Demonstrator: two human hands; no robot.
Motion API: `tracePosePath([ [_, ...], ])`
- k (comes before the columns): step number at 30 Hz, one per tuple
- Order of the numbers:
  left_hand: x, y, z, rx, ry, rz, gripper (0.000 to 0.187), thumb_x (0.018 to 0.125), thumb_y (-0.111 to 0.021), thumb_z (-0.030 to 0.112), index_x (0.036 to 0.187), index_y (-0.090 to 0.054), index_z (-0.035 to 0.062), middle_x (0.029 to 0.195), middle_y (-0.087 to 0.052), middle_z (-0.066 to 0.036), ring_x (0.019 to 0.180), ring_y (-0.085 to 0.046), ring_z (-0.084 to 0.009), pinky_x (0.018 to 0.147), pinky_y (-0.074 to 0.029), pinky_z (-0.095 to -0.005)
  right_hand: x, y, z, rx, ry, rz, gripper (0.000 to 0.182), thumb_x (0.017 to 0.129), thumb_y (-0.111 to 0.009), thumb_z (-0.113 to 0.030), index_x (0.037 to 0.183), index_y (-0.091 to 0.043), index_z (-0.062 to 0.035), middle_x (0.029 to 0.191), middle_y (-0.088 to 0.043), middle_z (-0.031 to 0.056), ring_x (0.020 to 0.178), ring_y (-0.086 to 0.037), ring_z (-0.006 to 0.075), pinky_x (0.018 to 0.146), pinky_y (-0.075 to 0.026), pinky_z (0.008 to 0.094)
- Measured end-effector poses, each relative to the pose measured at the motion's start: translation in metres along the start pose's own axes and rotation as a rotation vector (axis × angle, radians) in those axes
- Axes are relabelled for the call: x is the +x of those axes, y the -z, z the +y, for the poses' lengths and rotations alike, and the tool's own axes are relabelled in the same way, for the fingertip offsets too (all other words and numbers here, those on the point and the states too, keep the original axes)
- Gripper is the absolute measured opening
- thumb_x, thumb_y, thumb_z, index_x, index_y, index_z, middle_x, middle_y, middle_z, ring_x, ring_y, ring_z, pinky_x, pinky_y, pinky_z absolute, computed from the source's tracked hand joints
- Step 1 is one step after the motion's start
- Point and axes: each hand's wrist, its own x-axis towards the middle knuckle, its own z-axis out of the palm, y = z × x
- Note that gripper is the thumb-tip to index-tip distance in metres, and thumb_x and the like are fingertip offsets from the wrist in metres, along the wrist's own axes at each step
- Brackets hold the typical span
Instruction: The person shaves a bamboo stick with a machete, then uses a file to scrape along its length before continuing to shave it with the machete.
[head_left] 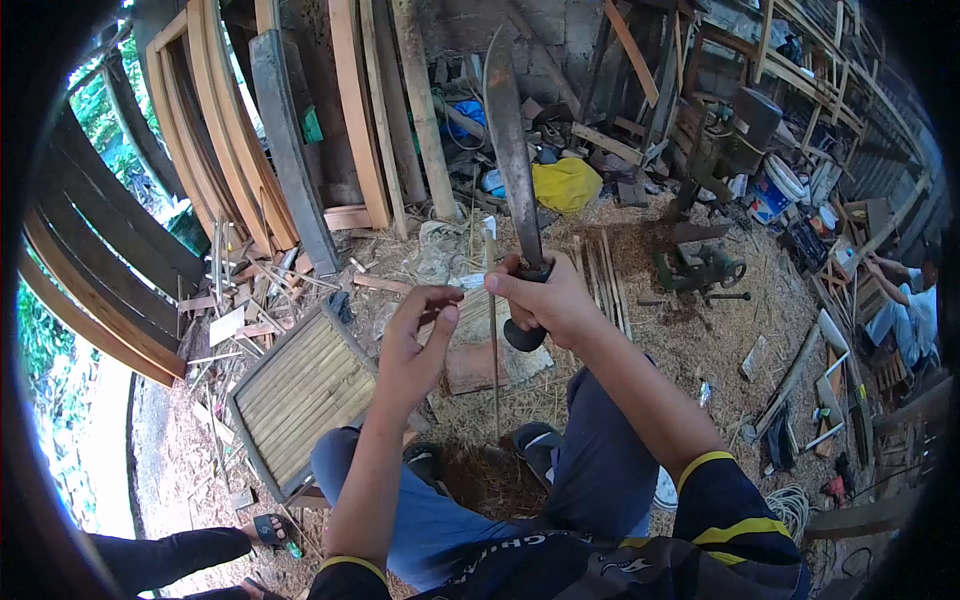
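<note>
My right hand [552, 300] is wrapped round the dark handle of a machete [515, 160], whose long, worn blade points up and away from me. A thin wooden stick [494, 350] stands nearly upright between my knees, its upper part passing right by my right thumb. Just left of the stick my left hand [420, 335] is raised, its fingers half curled and apart from the thumb, with nothing visible between them. Below the hands, a wood block [472, 370] lies on the shaving-covered ground between my feet.
A framed panel of bamboo slats [305, 400] rests at my left. Tall boards [355, 110] lean against the back wall. A green vise-like machine [700, 268] stands right of a yellow sack [567, 185]. One person [910, 300] sits far right; another person's sandalled foot [268, 530] shows lower left.
</note>
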Motion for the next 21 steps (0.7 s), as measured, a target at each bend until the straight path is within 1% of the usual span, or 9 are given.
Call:
tracePosePath([
  [2, 0.011, 0.007, 0.021, 0.062, -0.073, 0.004, 0.024, 0.102, -0.061, 0.011, 0.123, -0.065, -0.0008, 0.116, -0.068, -0.012, 0.108, -0.067, -0.0199, 0.097, -0.052, -0.0334, 0.001, -0.003, 0.002, -0.041, -0.012, -0.015, 0.021, 0.089, -0.081, -0.012, 0.095, -0.063, -0.0027, 0.059, -0.052, -0.0018, 0.043, -0.045, 0.0065, 0.042, -0.034, 0.0259],
  [4, 0.019, 0.009, 0.043, 0.074, -0.091, -0.007, 0.025, 0.102, -0.061, 0.009, 0.124, -0.065, 0.0, 0.116, -0.067, -0.012, 0.108, -0.067, -0.02, 0.096, -0.052, -0.0331, 0.003, -0.006, 0.005, -0.09, -0.014, -0.041, 0.021, 0.088, -0.082, -0.012, 0.094, -0.065, -0.0025, 0.059, -0.053, -0.0018, 0.043, -0.045, 0.0065, 0.043, -0.034, 0.0259],
  [6, 0.025, 0.008, 0.053, 0.087, -0.114, 0.014, 0.026, 0.1, -0.063, 0.008, 0.126, -0.066, 0.0013, 0.115, -0.068, -0.012, 0.106, -0.068, -0.019, 0.092, -0.055, -0.0321, 0.002, -0.011, 0.004, -0.146, -0.029, -0.047, 0.022, 0.088, -0.083, -0.018, 0.092, -0.068, -0.0019, 0.06, -0.055, -0.0024, 0.046, -0.047, 0.0056, 0.043, -0.033, 0.0265],
  [9, 0.027, 0.012, 0.06, 0.105, -0.065, 0.026, 0.022, 0.099, -0.066, 0.008, 0.12, -0.066, -0.0009, 0.112, -0.069, -0.008, 0.102, -0.066, -0.0146, 0.09, -0.052, -0.0304, -0.001, -0.022, 0.003, -0.225, -0.035, -0.045, 0.024, 0.087, -0.084, -0.022, 0.089, -0.071, -0.002, 0.06, -0.056, -0.0031, 0.05, -0.047, 0.0045, 0.045, -0.034, 0.0266],
  [13, 0.022, 0.021, 0.057, 0.119, 0.019, 0.062, 0.017, 0.095, -0.07, 0.003, 0.111, -0.067, -0.0025, 0.106, -0.071, -0.007, 0.096, -0.068, -0.0136, 0.088, -0.054, -0.0291, 0.0, -0.033, 0.011, -0.353, 0.025, -0.066, 0.028, 0.086, -0.085, -0.026, 0.089, -0.072, -0.0019, 0.062, -0.056, -0.0039, 0.052, -0.046, 0.0033, 0.047, -0.034, 0.0258],
  [15, 0.016, 0.027, 0.057, 0.093, 0.072, 0.086, 0.014, 0.095, -0.071, 0.001, 0.107, -0.067, -0.0035, 0.104, -0.071, -0.007, 0.095, -0.068, -0.0136, 0.088, -0.055, -0.0285, -0.002, -0.041, 0.011, -0.39, 0.008, -0.055, 0.024, 0.086, -0.084, -0.022, 0.091, -0.071, -0.0016, 0.061, -0.056, -0.0031, 0.049, -0.047, 0.0037, 0.044, -0.034, 0.0246],
  [16, 0.013, 0.03, 0.055, 0.052, 0.047, 0.133, 0.014, 0.095, -0.07, 0.001, 0.108, -0.067, -0.0037, 0.103, -0.072, -0.007, 0.095, -0.069, -0.0128, 0.086, -0.055, -0.0278, -0.003, -0.045, 0.011, -0.408, -0.003, -0.052, 0.023, 0.087, -0.084, -0.019, 0.092, -0.07, -0.0015, 0.061, -0.057, -0.0027, 0.047, -0.047, 0.004, 0.043, -0.034, 0.024],
  [18, 0.006, 0.039, 0.05, -0.028, 0.003, 0.232, 0.014, 0.096, -0.069, 0.001, 0.109, -0.068, -0.0041, 0.099, -0.073, -0.006, 0.094, -0.069, -0.0112, 0.083, -0.055, -0.0264, -0.004, -0.052, 0.016, -0.366, -0.028, -0.021, 0.025, 0.086, -0.085, -0.021, 0.093, -0.071, -0.0013, 0.061, -0.056, -0.0031, 0.047, -0.047, 0.0035, 0.043, -0.033, 0.0236],
  [21, -0.009, 0.066, 0.059, -0.005, -0.019, 0.331, 0.013, 0.098, -0.066, -0.001, 0.11, -0.067, -0.005, 0.1, -0.072, -0.006, 0.094, -0.068, -0.0116, 0.083, -0.056, -0.0262, -0.009, -0.064, 0.015, -0.296, -0.105, 0.005, 0.026, 0.089, -0.082, -0.022, 0.097, -0.069, -0.0005, 0.059, -0.053, -0.004, 0.046, -0.045, 0.003, 0.042, -0.032, 0.0238],
])
